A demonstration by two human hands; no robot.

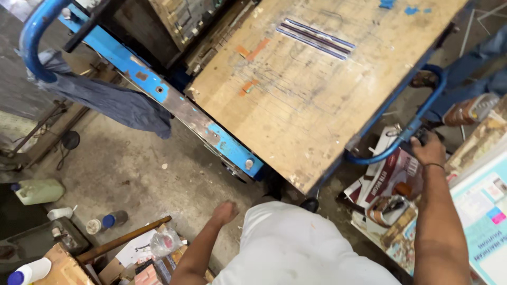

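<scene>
Two hands: both the wearer's own, one at work, one idle.
Right hand [429,150]: fingers closed around the lower end of the blue handle [417,124], at the right side of the cart [311,95].
Left hand [224,212]: hangs loose beside the hip, fingers apart, holding and touching nothing; blurred, so finer detail cannot be told.
Cart: blue metal frame with a worn plywood deck, standing on the concrete floor [142,174] directly ahead of the wearer.
Deck load: only a few thin purple strips [316,38] near the far edge; otherwise scuffs and paint marks.
Progress: handle is gripped and the cart stands level; whether it is rolling cannot be told from one view. One-handed hold only, by my reading.
Second handle [33,37]: blue tube at far left, a dark cloth [113,103] draped below it.
Right surroundings: printed cardboard and papers [393,177] stacked just beside the gripping hand; another person's legs [470,79] and shoes beyond the cart.
Left surroundings: jug [38,191], cans and bottles, a rusty bar [124,240] and a box of scrap at floor level.
</scene>
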